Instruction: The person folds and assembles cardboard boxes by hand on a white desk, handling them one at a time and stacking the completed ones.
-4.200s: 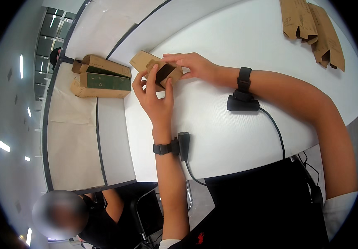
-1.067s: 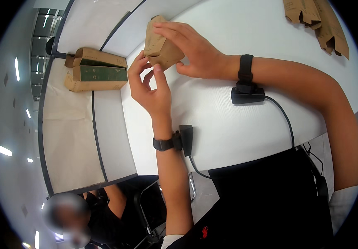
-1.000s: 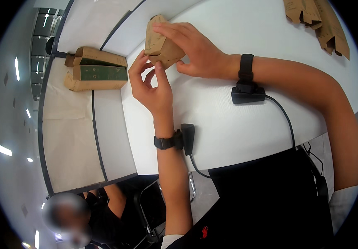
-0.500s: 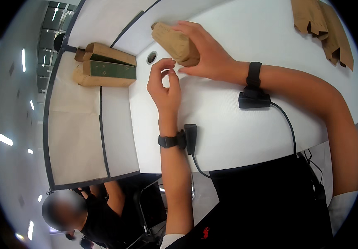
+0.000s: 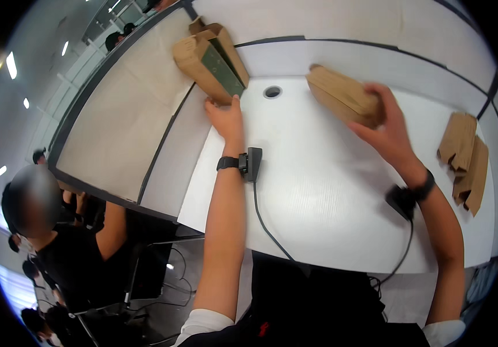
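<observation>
- The right hand [image 5: 389,128] is clasping a long brown cardboard box [image 5: 343,96], lying on the white worktop [image 5: 318,191].
- The left hand [image 5: 224,117], released, is reaching the green-faced cardboard box stack [image 5: 209,60].

Right hand [image 5: 389,128] grips matt brown kraft-paper box [image 5: 344,96], rough-looking. Upper left: 2 matt cardboard boxes [image 5: 209,58], 1 with dark green smooth face. White table [image 5: 318,191] smooth, faintly ribbed sheen. Right edge: matt brown paper bags [image 5: 465,156]. Black matt wristbands [image 5: 227,163].
</observation>
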Tool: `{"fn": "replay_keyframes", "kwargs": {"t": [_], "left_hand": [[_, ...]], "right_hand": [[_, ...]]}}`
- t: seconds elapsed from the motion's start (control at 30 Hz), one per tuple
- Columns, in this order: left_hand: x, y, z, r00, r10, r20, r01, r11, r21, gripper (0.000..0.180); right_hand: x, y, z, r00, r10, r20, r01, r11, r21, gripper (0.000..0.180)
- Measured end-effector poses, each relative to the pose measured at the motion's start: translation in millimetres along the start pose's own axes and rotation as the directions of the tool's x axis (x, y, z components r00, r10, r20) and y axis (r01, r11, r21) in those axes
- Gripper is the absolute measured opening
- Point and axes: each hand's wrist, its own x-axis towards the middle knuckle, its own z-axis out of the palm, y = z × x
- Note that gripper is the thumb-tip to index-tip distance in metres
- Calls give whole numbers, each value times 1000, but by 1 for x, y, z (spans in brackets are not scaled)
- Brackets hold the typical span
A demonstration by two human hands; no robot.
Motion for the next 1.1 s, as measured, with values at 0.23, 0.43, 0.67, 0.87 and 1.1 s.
{"fn": "replay_keyframes", "kwargs": {"t": [0.23,0.43,0.67,0.87,1.1], "left_hand": [[6,3,24,995,-9,-95,8,1000,-6,89],[9,2,20,994,65,-83,-49,983,175,79],[-20,24,14,998,-10,-61,5,997,-77,67],[-48,22,-17,948,-39,316,141,942,-306,60],[-108,53,-31,839,-66,540,361,810,-461,46]], "right_hand": [[-138,-11,-127,979,194,-57,-202,935,-291,73],[-220,-11,-193,923,305,-236,-381,814,-438,73],[-187,-49,-129,942,-235,-239,-36,636,-771,66],[-101,-66,-10,989,-60,136,80,986,-144,72],[-46,-31,114,885,161,436,-390,766,510,71]]}}
